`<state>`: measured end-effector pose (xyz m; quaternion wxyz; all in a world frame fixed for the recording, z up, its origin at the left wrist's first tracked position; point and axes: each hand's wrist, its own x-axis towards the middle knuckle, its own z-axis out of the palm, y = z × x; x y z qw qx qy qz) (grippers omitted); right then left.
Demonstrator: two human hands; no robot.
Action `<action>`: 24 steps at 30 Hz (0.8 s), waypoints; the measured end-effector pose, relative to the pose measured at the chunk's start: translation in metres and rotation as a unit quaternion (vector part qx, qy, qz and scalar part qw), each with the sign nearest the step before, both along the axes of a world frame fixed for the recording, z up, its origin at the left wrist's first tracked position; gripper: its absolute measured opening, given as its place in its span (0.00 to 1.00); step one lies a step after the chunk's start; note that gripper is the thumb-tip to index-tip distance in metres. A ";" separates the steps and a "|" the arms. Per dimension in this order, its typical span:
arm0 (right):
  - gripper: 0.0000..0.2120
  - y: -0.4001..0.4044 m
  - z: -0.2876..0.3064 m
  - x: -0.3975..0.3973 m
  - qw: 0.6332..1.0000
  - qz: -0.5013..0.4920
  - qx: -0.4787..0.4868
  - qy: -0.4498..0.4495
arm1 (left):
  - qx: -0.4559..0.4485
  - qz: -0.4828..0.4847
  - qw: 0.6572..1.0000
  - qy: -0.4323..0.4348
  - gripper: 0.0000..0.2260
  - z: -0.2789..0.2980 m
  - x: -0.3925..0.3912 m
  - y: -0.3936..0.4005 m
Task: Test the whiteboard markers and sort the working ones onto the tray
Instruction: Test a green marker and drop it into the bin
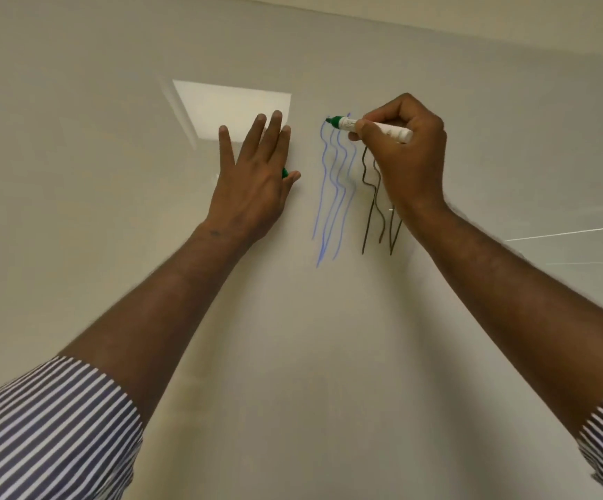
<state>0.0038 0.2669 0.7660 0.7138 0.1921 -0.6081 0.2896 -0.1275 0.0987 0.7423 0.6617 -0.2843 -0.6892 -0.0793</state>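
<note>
A: What fills the view?

B: A glossy whiteboard (293, 337), running nearly edge to edge. It mirrors a bright rectangular ceiling light (231, 102) near the upper middle.

A: And the person?

B: Two bare forearms reach up from the lower corners, each coming out of a rolled striped sleeve (51, 427), navy and white.

A: What is the left hand (253, 175) doing?

B: It lies flat against the board, fingers straight and spread a little, pointing up. A small green cap (285, 172) peeks out between the thumb and the palm edge; I cannot tell how it is held.

A: The right hand (404, 157)?

B: Its fingers are curled round a green marker (372, 127), white-barrelled with a green collar and tip. The marker lies nearly level, tip pointing left and touching the board just at the top of the blue lines.

A: What marks are on the board?

B: Three or four wavy blue lines (332, 196) run downward between the two hands. To their right are wavy black lines (372, 211), partly hidden behind the right hand and wrist.

A: Any green ink?

B: I cannot make out a green stroke at the tip.
</note>
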 end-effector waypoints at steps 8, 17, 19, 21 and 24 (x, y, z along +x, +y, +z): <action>0.11 0.001 0.020 -0.024 0.991 -0.129 0.023 0.019 | 0.029 -0.007 0.999 0.014 0.27 -0.002 -0.018 0.001; 0.15 -0.002 0.000 -0.038 0.988 -0.145 0.059 0.010 | 0.030 -0.015 0.999 0.023 0.27 -0.002 -0.021 0.001; 0.12 0.003 -0.014 -0.039 0.983 -0.168 0.075 0.022 | 0.030 -0.016 0.999 0.026 0.28 -0.003 -0.022 0.001; 0.11 0.009 -0.030 -0.039 0.982 -0.174 0.063 0.042 | 0.033 -0.017 0.999 0.026 0.28 -0.002 -0.022 0.001; 0.09 0.012 -0.057 -0.042 0.978 -0.178 0.077 0.070 | 0.036 -0.012 0.999 0.021 0.27 -0.003 -0.022 0.001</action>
